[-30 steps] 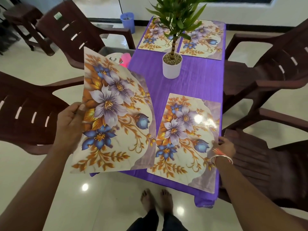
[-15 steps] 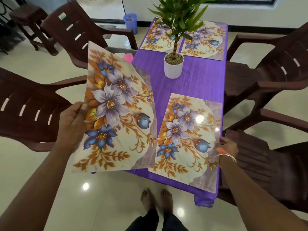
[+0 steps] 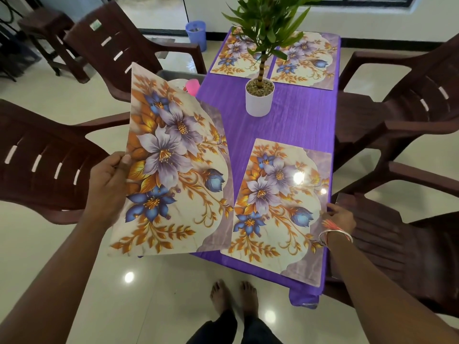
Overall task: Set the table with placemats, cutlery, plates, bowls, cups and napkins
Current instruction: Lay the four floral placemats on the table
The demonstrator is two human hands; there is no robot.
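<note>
Currently, left grip pinches raised placemat by its edge, tilted presumably for the 4th place on worktop; right grip, fingers straight, steadies laid placemat.

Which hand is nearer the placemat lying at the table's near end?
Right. The right hand touches the laid placemat at its right edge; the left hand is off to its left, gripping the raised placemat.

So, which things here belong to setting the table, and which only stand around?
For the job: held placemat, gripped by left hand; near placemat, touched by right hand; far-left placemat; far-right placemat; table.
Just around: potted plant; blue bin; chairs.
</note>
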